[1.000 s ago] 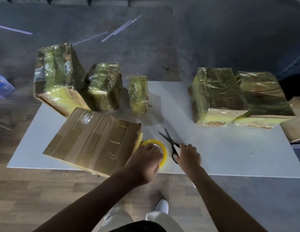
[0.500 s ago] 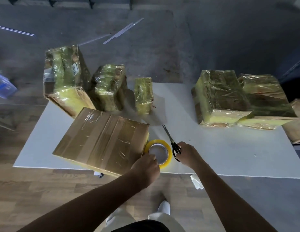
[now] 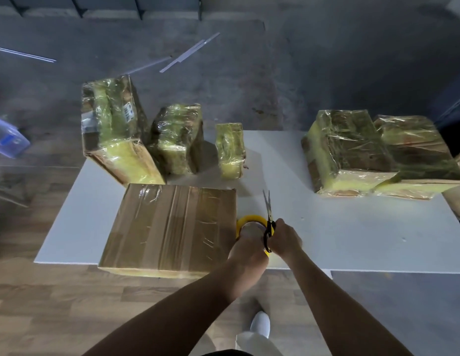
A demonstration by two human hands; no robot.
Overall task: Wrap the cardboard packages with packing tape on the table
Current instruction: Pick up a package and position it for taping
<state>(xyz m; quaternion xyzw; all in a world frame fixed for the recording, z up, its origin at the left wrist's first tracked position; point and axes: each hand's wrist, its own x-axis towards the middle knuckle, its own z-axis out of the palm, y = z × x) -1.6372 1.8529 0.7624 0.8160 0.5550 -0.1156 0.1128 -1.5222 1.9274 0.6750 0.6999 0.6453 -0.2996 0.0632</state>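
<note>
A flat cardboard package (image 3: 172, 227) covered in clear tape lies at the front of the white table (image 3: 352, 240), overhanging its near edge. Right beside its right side sits a yellow roll of packing tape (image 3: 250, 220). My left hand (image 3: 247, 258) holds the roll from the near side. My right hand (image 3: 284, 238) grips black-handled scissors (image 3: 268, 214) with the blades nearly closed, pointing away over the roll. The hands touch each other.
Three wrapped packages stand at the back left: a tall one (image 3: 110, 127), a middle one (image 3: 177, 137) and a small one (image 3: 230, 150). Two more wrapped boxes (image 3: 347, 150) (image 3: 416, 155) lie at the back right. A brown box (image 3: 459, 191) pokes in at the right edge.
My right hand picked the scissors up off the table and brought them over the tape roll, blades closing. The flat package turned square to the table edge. My left hand stayed on the roll.
</note>
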